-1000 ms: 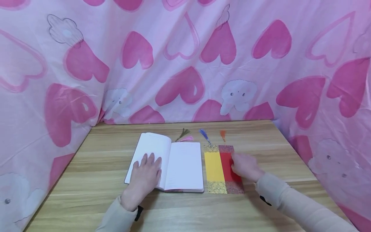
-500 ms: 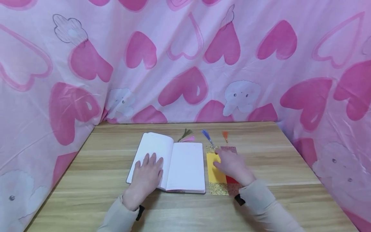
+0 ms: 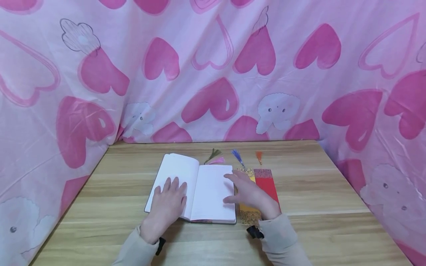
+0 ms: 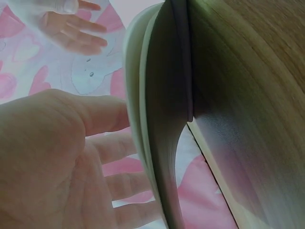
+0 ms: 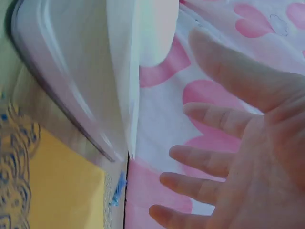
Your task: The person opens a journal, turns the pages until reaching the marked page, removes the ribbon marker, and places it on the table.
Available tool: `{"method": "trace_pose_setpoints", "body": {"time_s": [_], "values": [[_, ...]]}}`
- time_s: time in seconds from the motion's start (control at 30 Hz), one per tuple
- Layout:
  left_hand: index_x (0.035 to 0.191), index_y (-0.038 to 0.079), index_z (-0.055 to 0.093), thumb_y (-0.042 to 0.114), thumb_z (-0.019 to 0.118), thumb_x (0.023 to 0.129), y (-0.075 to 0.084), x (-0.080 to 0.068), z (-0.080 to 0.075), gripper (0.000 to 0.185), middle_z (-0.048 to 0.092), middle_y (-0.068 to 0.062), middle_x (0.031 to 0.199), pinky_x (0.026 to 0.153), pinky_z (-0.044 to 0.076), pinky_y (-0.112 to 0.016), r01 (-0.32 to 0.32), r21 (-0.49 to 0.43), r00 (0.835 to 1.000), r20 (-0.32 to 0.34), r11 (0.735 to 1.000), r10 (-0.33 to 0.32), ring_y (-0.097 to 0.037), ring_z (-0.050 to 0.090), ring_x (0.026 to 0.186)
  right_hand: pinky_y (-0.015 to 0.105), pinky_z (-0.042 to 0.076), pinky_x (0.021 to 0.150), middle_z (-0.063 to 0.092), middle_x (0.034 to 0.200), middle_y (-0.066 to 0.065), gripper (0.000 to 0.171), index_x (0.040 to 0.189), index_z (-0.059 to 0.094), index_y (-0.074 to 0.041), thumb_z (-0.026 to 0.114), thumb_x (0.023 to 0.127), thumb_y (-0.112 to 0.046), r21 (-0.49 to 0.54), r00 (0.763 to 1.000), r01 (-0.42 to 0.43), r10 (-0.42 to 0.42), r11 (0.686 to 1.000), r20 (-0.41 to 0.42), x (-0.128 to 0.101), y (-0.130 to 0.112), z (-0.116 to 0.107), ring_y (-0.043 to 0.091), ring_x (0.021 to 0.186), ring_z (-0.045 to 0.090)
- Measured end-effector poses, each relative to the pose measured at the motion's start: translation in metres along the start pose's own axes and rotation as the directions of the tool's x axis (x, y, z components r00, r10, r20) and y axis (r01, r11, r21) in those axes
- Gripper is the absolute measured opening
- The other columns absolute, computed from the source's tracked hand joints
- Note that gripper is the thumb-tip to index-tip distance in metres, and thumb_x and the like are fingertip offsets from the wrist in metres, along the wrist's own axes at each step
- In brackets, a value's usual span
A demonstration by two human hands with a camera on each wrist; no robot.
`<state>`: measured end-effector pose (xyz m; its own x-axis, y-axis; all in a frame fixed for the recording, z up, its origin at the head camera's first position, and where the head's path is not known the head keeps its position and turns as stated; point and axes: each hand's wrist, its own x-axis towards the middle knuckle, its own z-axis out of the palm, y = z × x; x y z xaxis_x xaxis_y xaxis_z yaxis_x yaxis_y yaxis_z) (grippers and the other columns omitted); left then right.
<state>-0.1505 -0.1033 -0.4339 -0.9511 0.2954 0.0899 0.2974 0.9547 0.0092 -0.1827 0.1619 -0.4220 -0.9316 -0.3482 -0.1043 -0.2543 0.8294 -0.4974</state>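
Both hands sit over the open white-paged notebook point(image 3: 194, 190), which lies flat on the light wood-grain table point(image 3: 316, 184), centre-left, spine running near to far. Left hand point(image 3: 166, 207) lies flat w/ straight fingers on the left page, pressing it down, grasping nothing. Right hand point(image 3: 251, 194) hovers, fingers spread & relaxed, over the notebook's right edge and the yellow paper bookmark w/ patterned ends point(image 3: 247, 212) just right of it; it grasps nothing. From these views I can't tell if the fingertips touch the page.

Red paper bookmark w/ patterned top point(image 3: 267, 184) lies alongside the yellow one, touching or nearly so. Tassels at the far end: blue point(image 3: 237, 156), orange point(image 3: 259, 156); green & pink ones point(image 3: 214, 157) poke out at the notebook's far edge.

Handling, as I judge it: bookmarks look thin, light, flat on the wood, so hard to pinch from above. Prob. easier to slide one to an edge or lift by a corner or the tassel cord. Paper creases easily, so go gently. Notebook is soft-covered & pages spring up, hence the left palm holding them.

Pink heart-print cloth point(image 3: 213, 66) hangs behind & on both sides.
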Motion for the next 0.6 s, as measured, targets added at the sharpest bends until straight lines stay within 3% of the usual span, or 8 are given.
{"method": "trace_pose_setpoints", "body": {"time_s": [0.17, 0.33, 0.6], "values": [[0.135, 0.009, 0.058, 0.033, 0.063, 0.093, 0.000, 0.000, 0.000, 0.048, 0.050, -0.023, 0.139, 0.097, 0.037, -0.067, 0.001, 0.000, 1.000, 0.005, 1.000, -0.001, -0.045, 0.042, 0.130, 0.062, 0.026, 0.109, 0.023, 0.159, 0.015, 0.096, 0.150, 0.039, -0.019, 0.087, 0.070, -0.041, -0.040, 0.994, 0.066, -0.062, 0.997, 0.090, 0.003, -0.006, 0.012, 0.037, 0.145, 0.017], [0.134, 0.007, 0.058, 0.033, 0.064, 0.093, 0.000, -0.001, 0.000, 0.049, 0.050, -0.023, 0.139, 0.097, 0.037, -0.067, 0.005, 0.000, 1.000, -0.001, 1.000, -0.005, -0.045, 0.042, 0.130, 0.064, 0.019, 0.110, 0.014, 0.161, 0.018, 0.109, 0.155, 0.029, -0.018, 0.087, 0.067, -0.049, -0.116, 0.974, 0.149, -0.126, 0.982, 0.190, 0.005, -0.014, 0.025, 0.042, 0.146, 0.010], [0.131, 0.005, 0.060, 0.033, 0.065, 0.092, -0.001, -0.001, 0.001, 0.048, 0.053, -0.023, 0.135, 0.094, 0.040, -0.066, 0.011, 0.038, 1.000, -0.029, 0.999, -0.010, -0.045, 0.045, 0.127, 0.064, 0.007, 0.112, 0.006, 0.163, 0.011, 0.117, 0.157, 0.021, -0.028, 0.088, 0.064, -0.051, -0.181, 0.956, 0.145, -0.091, 0.973, 0.280, 0.005, -0.021, 0.035, 0.036, 0.148, 0.000]]}}
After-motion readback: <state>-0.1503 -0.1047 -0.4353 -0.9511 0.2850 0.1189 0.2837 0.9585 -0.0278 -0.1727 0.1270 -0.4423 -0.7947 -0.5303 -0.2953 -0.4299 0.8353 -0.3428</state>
